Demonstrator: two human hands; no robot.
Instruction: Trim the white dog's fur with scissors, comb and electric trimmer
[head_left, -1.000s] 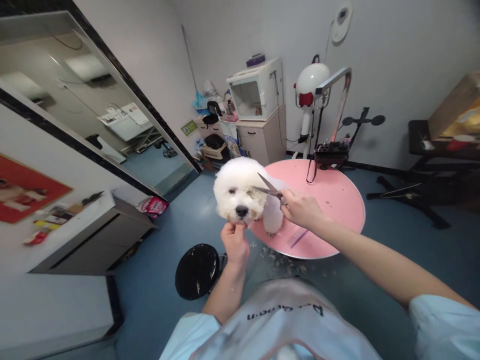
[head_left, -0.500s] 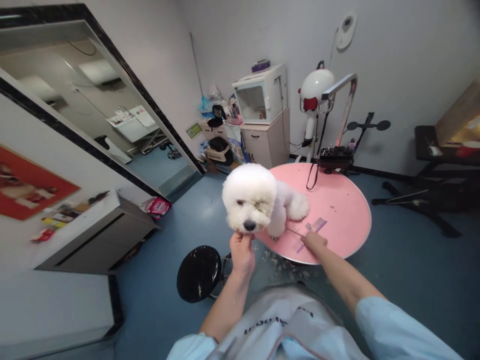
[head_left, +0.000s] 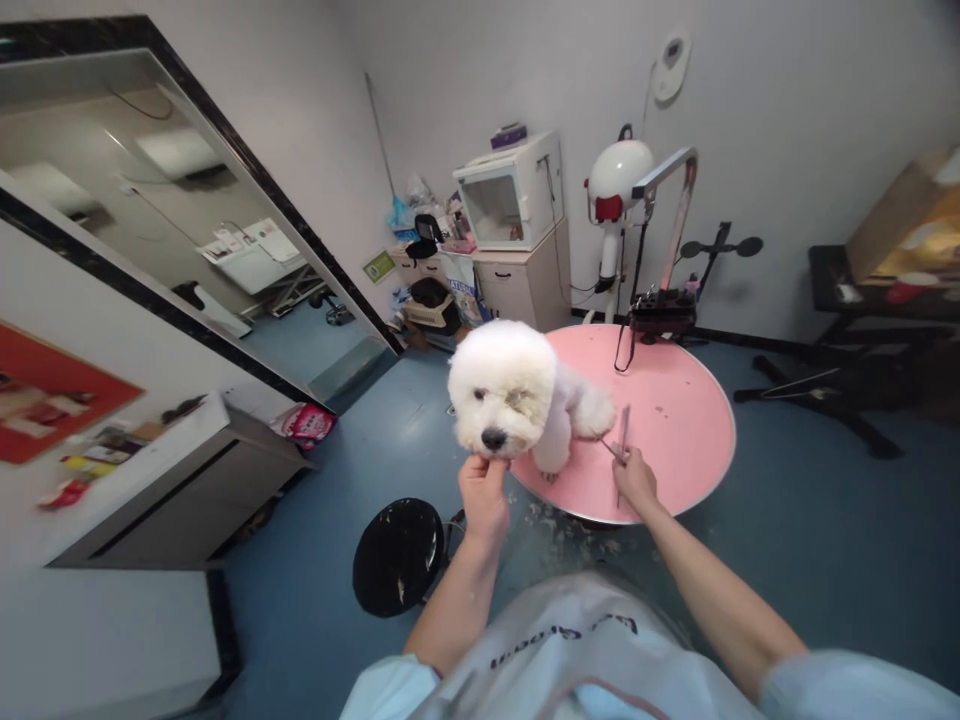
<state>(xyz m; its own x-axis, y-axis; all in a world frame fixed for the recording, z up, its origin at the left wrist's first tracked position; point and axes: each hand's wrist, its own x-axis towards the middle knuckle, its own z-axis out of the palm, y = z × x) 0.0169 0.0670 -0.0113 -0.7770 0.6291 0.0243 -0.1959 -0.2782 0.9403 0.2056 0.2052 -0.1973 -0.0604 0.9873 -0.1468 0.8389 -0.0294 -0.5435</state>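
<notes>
A fluffy white dog sits at the left side of the round pink grooming table, facing me. My left hand is closed under its chin, the fingertips pinched at the chin fur. My right hand is over the table near the dog's paws, closed around metal scissors. A thin blade points left toward the dog. A flat silver strip sticks up past the fingers; I cannot tell whether it is the other blade or a separate comb.
A black round stool stands left of the table, with fur clippings on the floor. A grooming arm with a hanging loop and a white dryer rise behind the table. A white cabinet box sits on drawers. Left is a large mirror.
My right hand has shifted slightly and turned, and the silver strip now stands nearly upright beside the fingers instead of slanting. The dog's head has turned a little. My left hand stays under its chin.
</notes>
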